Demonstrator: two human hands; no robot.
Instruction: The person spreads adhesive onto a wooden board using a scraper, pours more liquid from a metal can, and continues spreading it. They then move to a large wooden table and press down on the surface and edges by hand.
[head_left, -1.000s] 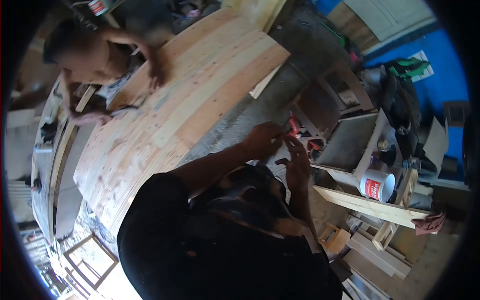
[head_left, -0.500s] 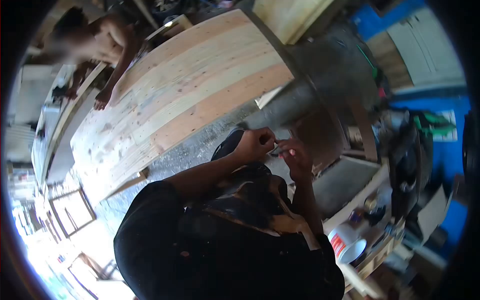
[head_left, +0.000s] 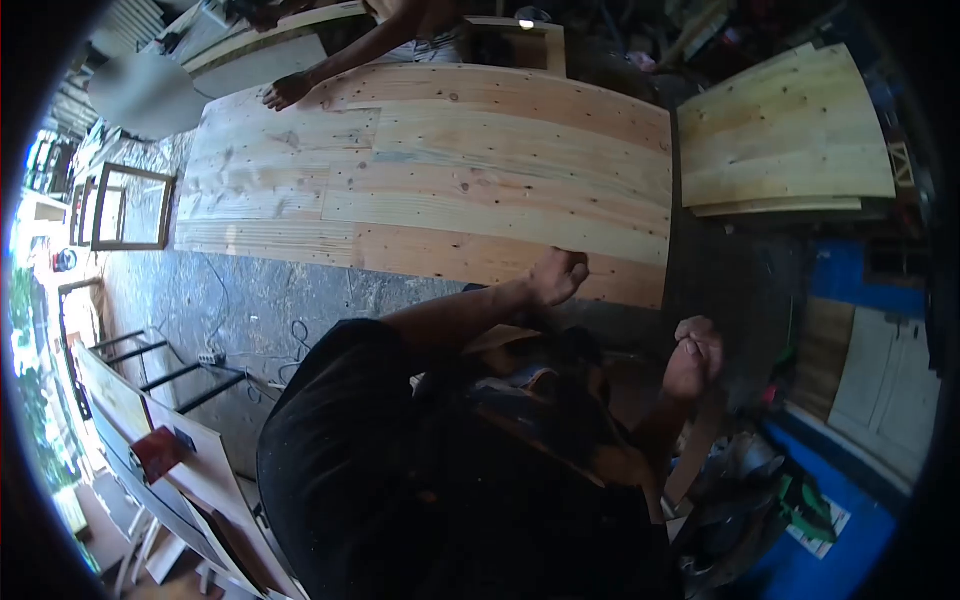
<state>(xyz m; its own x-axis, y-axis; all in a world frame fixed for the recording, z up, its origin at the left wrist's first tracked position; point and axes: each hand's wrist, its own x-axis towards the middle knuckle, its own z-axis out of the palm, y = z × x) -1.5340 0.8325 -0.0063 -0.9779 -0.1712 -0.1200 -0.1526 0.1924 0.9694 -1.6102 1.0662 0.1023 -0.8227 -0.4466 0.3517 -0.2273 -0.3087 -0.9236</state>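
Note:
My left hand (head_left: 558, 275) is curled into a fist right at the near edge of a large pale wooden panel (head_left: 430, 170) lying flat on the floor. My right hand (head_left: 695, 358) is also closed in a fist, lower right, above dark floor and apart from the left hand. Nothing shows inside either fist. My black shirt (head_left: 420, 480) fills the lower middle of the view. At the panel's far left corner another person's hand (head_left: 285, 92) rests on the wood.
A second, smaller wooden panel (head_left: 780, 130) lies at the upper right. A wooden frame (head_left: 130, 205) stands at the left on the grey floor (head_left: 230, 300), where a cable and plug strip (head_left: 212, 356) lie. Boards lean at lower left; a blue wall (head_left: 850, 280) and clutter are at right.
The view has swung round, so the big panel now lies across the top. My hands were together fiddling with a small thing; they have parted and both are closed fists.

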